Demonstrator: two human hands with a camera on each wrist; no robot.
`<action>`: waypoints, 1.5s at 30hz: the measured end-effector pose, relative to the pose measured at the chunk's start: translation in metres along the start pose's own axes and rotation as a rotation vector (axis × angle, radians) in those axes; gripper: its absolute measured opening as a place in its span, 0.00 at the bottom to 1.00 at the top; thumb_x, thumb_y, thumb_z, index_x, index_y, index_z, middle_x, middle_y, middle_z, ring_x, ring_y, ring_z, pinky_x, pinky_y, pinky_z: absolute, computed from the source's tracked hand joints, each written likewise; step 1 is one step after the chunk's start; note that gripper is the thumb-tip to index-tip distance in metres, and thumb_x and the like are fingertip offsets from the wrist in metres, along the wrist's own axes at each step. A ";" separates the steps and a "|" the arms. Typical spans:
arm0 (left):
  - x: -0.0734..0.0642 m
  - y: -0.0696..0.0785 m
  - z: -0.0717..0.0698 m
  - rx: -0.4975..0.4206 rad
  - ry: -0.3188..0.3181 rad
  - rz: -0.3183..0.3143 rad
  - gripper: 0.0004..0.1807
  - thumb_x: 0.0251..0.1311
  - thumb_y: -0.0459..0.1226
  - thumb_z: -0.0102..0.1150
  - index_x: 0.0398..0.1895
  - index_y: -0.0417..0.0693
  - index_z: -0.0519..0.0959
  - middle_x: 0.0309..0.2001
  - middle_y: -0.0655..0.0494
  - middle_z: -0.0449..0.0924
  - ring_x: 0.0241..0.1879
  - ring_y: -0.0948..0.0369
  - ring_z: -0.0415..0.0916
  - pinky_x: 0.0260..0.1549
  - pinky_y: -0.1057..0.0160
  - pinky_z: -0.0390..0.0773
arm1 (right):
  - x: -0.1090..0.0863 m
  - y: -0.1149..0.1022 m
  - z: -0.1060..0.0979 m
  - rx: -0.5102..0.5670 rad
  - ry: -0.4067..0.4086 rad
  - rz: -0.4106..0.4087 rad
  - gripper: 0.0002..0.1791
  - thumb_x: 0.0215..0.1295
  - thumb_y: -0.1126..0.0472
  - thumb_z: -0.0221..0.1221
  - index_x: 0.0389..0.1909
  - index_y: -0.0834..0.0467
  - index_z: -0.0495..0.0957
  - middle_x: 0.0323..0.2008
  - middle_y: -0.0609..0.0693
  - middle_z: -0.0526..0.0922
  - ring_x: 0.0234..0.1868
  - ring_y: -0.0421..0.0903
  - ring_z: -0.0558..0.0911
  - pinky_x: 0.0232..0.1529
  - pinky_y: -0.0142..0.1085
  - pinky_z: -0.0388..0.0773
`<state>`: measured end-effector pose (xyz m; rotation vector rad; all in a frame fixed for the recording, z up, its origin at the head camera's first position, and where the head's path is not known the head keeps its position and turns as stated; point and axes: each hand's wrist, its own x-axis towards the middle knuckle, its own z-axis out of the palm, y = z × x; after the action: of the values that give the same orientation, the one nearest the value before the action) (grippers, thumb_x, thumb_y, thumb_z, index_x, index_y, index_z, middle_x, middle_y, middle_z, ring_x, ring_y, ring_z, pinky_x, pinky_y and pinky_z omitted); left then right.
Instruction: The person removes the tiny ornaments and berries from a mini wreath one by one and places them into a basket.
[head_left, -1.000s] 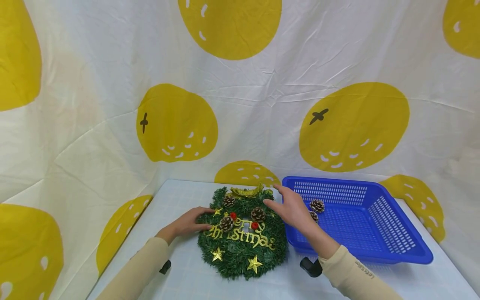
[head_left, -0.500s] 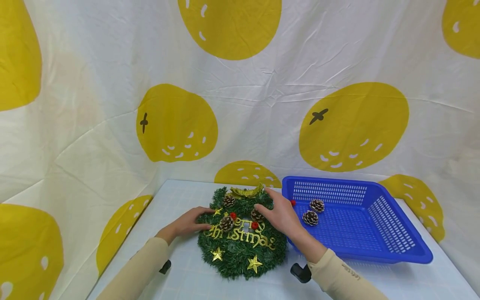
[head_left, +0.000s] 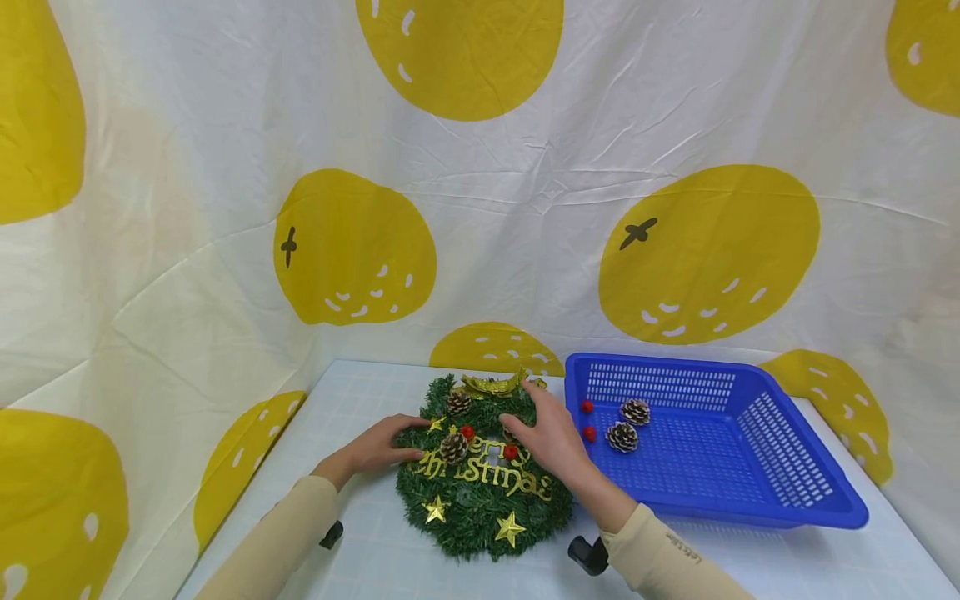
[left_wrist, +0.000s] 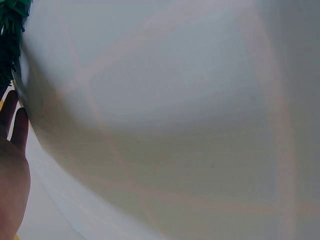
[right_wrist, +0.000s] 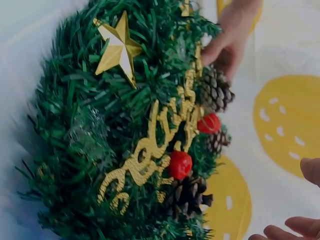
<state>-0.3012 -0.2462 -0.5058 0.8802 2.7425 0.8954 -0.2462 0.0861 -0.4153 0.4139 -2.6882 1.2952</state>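
A green Christmas wreath [head_left: 480, 521] lies on the table with gold "Merry Christmas" lettering [head_left: 483, 471], gold stars [head_left: 510, 529], pine cones [head_left: 453, 447], red berries [right_wrist: 180, 165] and a gold bow [head_left: 491, 385] at its top. My left hand [head_left: 378, 446] rests at the wreath's left edge, fingers extended; the left wrist view catches only part of that hand [left_wrist: 12, 170]. Over the wreath's upper right is my right hand [head_left: 553, 437], thumb and fingers spread, partly hiding a pine cone. In the right wrist view, its fingers [right_wrist: 300, 225] appear apart from the wreath, holding nothing.
A blue plastic basket [head_left: 750, 504] stands right of the wreath, close to my right forearm. Pine cones [head_left: 622, 437] and red berries [head_left: 589, 434] lie at its left side. A white curtain with yellow fruit prints [head_left: 708, 254] hangs behind the table.
My right hand has moved left from the basket's edge to over the wreath's upper right, uncovering pine cones and red berries in the basket. The left hand has stayed in place.
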 end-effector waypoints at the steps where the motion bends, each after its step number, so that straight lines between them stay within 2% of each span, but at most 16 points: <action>1: 0.000 0.000 0.000 0.001 0.001 0.001 0.32 0.64 0.51 0.61 0.68 0.47 0.70 0.66 0.44 0.69 0.66 0.43 0.63 0.64 0.40 0.62 | 0.000 0.000 0.001 0.007 0.004 0.000 0.38 0.66 0.50 0.63 0.71 0.62 0.62 0.68 0.62 0.66 0.68 0.62 0.66 0.62 0.59 0.67; 22: 0.000 -0.002 0.000 0.008 0.007 0.007 0.32 0.64 0.50 0.61 0.68 0.47 0.70 0.65 0.45 0.69 0.66 0.44 0.64 0.63 0.40 0.63 | -0.004 0.008 0.020 0.022 0.029 0.047 0.34 0.66 0.52 0.63 0.70 0.59 0.65 0.68 0.60 0.67 0.68 0.61 0.66 0.62 0.60 0.66; 37: 0.000 -0.001 0.001 0.000 0.003 0.007 0.32 0.65 0.49 0.61 0.68 0.46 0.69 0.65 0.44 0.69 0.66 0.44 0.63 0.64 0.40 0.62 | -0.005 0.018 0.035 0.053 0.035 0.068 0.34 0.66 0.53 0.63 0.69 0.62 0.65 0.68 0.62 0.66 0.67 0.62 0.66 0.60 0.60 0.68; 45: 0.000 0.000 0.001 0.003 0.003 0.002 0.31 0.65 0.48 0.61 0.68 0.46 0.69 0.66 0.44 0.69 0.66 0.44 0.63 0.64 0.40 0.62 | -0.005 0.027 0.042 0.027 0.045 0.086 0.33 0.66 0.54 0.63 0.67 0.65 0.67 0.66 0.64 0.67 0.65 0.63 0.68 0.60 0.59 0.68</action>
<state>-0.3008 -0.2460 -0.5066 0.8828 2.7465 0.8939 -0.2493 0.0701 -0.4629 0.2717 -2.6813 1.3481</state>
